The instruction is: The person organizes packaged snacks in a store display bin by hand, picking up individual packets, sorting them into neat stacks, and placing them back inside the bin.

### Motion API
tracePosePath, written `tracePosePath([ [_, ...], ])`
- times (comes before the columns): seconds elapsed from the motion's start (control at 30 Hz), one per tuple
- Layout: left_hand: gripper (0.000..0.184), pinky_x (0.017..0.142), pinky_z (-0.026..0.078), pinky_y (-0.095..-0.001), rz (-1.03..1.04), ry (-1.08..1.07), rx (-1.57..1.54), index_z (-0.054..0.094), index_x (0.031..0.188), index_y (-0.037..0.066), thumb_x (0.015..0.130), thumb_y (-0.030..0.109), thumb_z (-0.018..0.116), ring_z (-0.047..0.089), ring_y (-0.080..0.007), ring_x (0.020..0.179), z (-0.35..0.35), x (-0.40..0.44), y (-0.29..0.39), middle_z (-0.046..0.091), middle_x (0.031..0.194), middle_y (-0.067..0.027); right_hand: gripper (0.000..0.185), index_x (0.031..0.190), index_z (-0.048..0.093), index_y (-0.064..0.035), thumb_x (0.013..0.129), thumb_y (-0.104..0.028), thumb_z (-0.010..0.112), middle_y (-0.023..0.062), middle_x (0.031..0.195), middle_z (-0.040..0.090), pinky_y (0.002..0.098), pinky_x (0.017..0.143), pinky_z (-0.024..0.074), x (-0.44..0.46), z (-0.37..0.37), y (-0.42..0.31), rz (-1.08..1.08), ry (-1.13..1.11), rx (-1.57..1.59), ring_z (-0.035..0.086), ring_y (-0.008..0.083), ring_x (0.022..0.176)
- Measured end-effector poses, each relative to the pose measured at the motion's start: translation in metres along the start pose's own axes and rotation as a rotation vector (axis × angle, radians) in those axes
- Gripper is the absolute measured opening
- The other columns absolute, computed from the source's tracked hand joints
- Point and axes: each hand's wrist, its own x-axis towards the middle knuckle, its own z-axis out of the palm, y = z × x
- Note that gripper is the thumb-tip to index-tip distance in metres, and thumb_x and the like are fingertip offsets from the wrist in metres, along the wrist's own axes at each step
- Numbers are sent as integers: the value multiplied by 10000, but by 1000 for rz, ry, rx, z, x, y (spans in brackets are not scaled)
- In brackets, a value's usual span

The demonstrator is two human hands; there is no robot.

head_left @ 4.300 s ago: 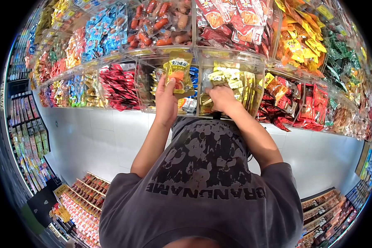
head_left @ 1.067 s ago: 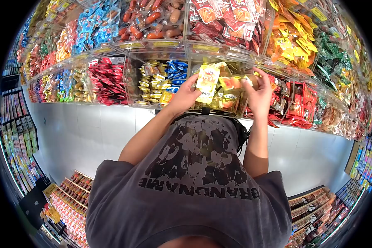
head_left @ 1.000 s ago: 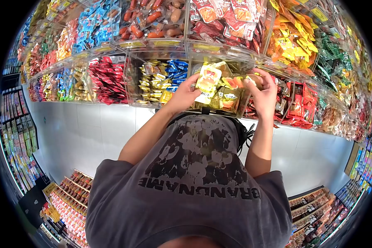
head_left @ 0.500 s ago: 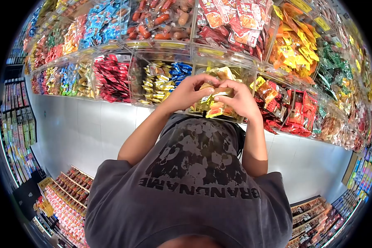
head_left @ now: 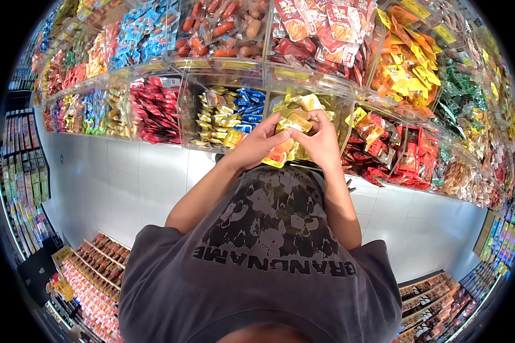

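Note:
Both hands are at the front of a clear bin [head_left: 342, 111] of yellow snack packets. A small yellow, shiny snack packet [head_left: 295, 121] is pinched between them, tilted up. The fingers of my left hand [head_left: 256, 146] close on its left side. My right hand [head_left: 321, 143] grips the right side, thumb and forefinger bent round it. Just below the fingers hangs a yellow and orange packet [head_left: 277, 155]; whether a hand holds it too, I cannot tell. Blue packets [head_left: 250, 103] and gold packets [head_left: 217, 111] lie in the bin to the left.
Red packets [head_left: 155, 108] fill a bin further left, and red and brown ones [head_left: 409, 151] lie on the right. Above is a row of bins with sausages [head_left: 217, 28] and yellow-orange packs [head_left: 403, 63]. White tiled floor [head_left: 120, 177] shows below the shelf.
Both hands have come slightly lower, toward my body, and tilted the yellow packet so more of its face shows. The right hand has shifted a little left.

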Motion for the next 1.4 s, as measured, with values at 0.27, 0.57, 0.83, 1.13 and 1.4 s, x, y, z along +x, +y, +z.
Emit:
tracePosePath([
  [0.27,602,1013,464,-301,-10,-97,19,349,1531,85,977,21,572,543,-110,1208,-14,-9,2,538,1389,-36,512,1060,634,-1,704,-218,931,51,967,582,295,774,507,5,-4,-4,-123,9,-255,563,129,848],
  [0.57,577,981,575,-449,142,220,-263,298,1516,105,983,-53,454,641,-322,1193,-51,-19,13,541,1406,-171,235,1182,653,-24,986,-153,652,29,945,684,252,757,484,22,-8,51,58,-207,-305,599,88,822],
  [0.83,534,1002,543,-530,256,237,-332,260,1535,118,1028,15,395,544,-416,1300,-57,-29,29,450,1483,-219,407,1137,674,-40,816,-254,804,143,988,744,396,803,552,26,37,56,64,-257,-812,713,309,927],
  [1.13,484,930,603,-457,207,298,-317,317,1486,112,1025,-9,401,633,-348,1206,-56,-21,13,534,1407,-170,501,1150,610,-30,783,-314,798,96,880,759,450,787,565,34,52,72,176,-173,-810,725,330,870],
  [1.4,490,915,605,-412,146,359,-231,334,1473,115,1017,-31,436,668,-270,1145,-62,-18,-3,593,1330,-136,417,1129,642,-28,775,-218,751,125,869,759,410,781,568,36,55,94,271,-167,-622,732,298,845],
])
